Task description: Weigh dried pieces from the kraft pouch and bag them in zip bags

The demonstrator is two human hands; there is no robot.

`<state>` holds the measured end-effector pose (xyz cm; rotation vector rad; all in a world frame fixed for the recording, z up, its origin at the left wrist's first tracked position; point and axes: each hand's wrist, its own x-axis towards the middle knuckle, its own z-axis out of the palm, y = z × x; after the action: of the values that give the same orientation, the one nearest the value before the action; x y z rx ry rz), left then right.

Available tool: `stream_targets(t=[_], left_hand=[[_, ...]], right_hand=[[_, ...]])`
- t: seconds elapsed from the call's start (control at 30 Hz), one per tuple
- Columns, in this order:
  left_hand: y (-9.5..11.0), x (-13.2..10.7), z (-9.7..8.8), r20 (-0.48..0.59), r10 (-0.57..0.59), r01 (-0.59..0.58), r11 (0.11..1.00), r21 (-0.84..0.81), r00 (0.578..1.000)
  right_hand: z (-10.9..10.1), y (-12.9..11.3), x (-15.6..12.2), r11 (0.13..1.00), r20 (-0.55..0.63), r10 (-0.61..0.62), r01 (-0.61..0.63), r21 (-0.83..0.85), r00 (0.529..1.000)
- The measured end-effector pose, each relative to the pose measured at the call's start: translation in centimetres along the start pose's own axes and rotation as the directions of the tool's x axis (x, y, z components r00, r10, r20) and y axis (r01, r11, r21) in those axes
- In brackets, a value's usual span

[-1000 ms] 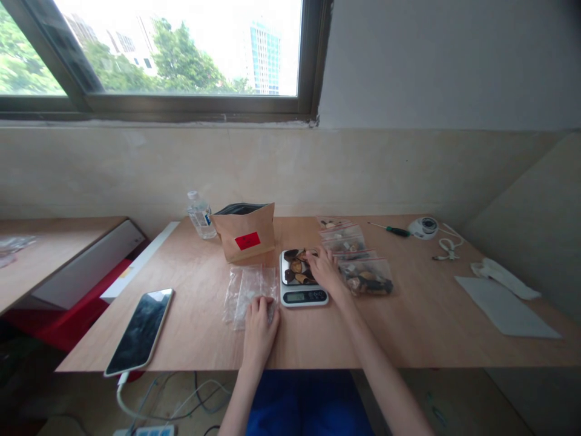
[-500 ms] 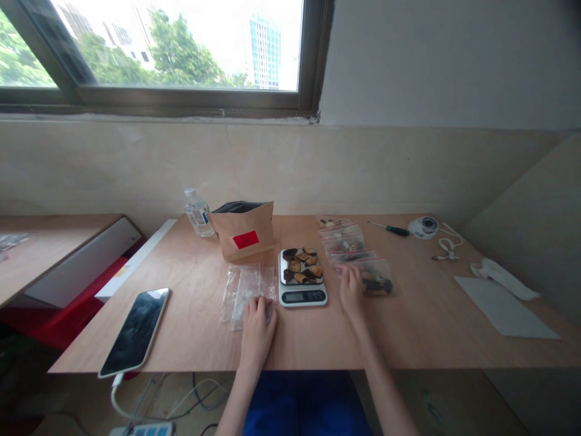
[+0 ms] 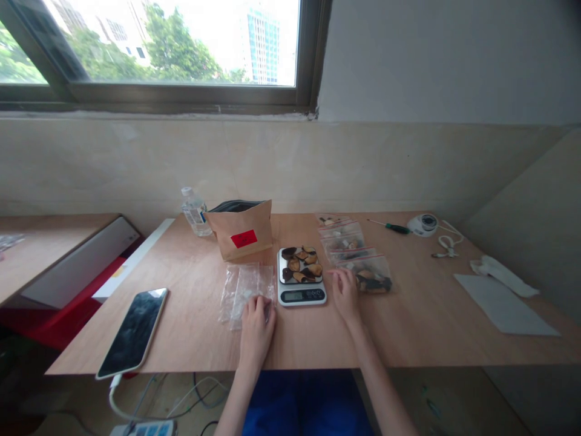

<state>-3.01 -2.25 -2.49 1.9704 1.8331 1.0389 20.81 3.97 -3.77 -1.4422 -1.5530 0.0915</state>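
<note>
Our left hand [image 3: 256, 334] lies curled on the edge of a clear zip bag [image 3: 247, 297], though we cannot tell whether it pinches the plastic. Our right hand [image 3: 345, 297] stands open and empty, just beside a zip bag of dried slices [image 3: 373, 281] with a red-striped seal. Between the hands sits a digital kitchen scale [image 3: 302, 295], with dark dried slices [image 3: 298, 264] on its steel plate; its display is too small for us to read. Behind it, a kraft paper pouch [image 3: 240, 232] carries a red label [image 3: 244, 238] whose writing we cannot make out, near a water bottle [image 3: 195, 212] with a blue-marked label.
</note>
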Motion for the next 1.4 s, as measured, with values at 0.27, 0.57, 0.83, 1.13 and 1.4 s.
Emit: stream_targets(t=[0.27,0.57,0.83,1.13,1.4], left_hand=[[-0.4,0.0,0.0,-0.042,-0.104,0.097,0.986,-0.135,0.994],[2.6,-0.6,-1.1,-0.308,-0.187,0.078,0.939,-0.336,0.933],[4.7,0.1,-2.1,-0.479,-0.318,0.053,0.871,-0.488,0.818],[5.3,3.7,-5.1,-0.453,-0.427,0.109,0.81,-0.576,0.782],[6.2,4.7,-5.3,-0.427,-0.237,0.042,0.908,-0.418,0.873]], right_hand=[[-0.9,-1.5,-0.4,0.994,-0.029,0.049,-0.046,0.094,0.998],[1.1,-13.6,-3.8,0.799,0.41,0.145,-0.351,0.488,0.901],[2.7,-14.4,-3.2,0.628,0.416,0.308,-0.512,0.587,0.856],[-1.8,-10.5,-1.8,0.881,0.345,0.059,-0.211,0.423,0.937],[0.6,-5.0,1.7,0.984,0.208,-0.002,0.039,-0.172,0.978]])
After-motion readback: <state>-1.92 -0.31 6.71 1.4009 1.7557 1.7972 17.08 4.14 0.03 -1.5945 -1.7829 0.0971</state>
